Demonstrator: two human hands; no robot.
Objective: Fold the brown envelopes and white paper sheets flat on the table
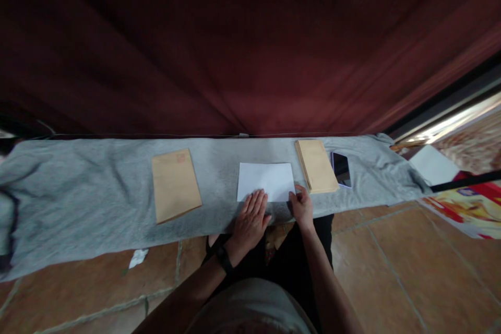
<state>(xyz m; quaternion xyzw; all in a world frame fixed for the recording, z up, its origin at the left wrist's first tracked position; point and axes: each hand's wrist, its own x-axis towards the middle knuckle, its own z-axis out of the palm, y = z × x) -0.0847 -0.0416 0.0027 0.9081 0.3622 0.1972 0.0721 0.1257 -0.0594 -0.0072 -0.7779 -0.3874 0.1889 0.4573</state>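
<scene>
A white sheet of paper lies flat on the grey cloth in front of me. My left hand, with a dark band at the wrist, rests palm down on its lower edge, fingers stretched out. At the lower right corner, my right hand has its thumb and fingers curled together on the paper's edge. Just beyond the right hand sits a stack of brown envelopes. Off to the left is another brown envelope pile with a small reddish mark near its top corner.
A phone lies right of the envelope stack. The grey cloth covers a long narrow surface against a dark red curtain. A colourful box stands at the far right. A white scrap is on the tiled floor.
</scene>
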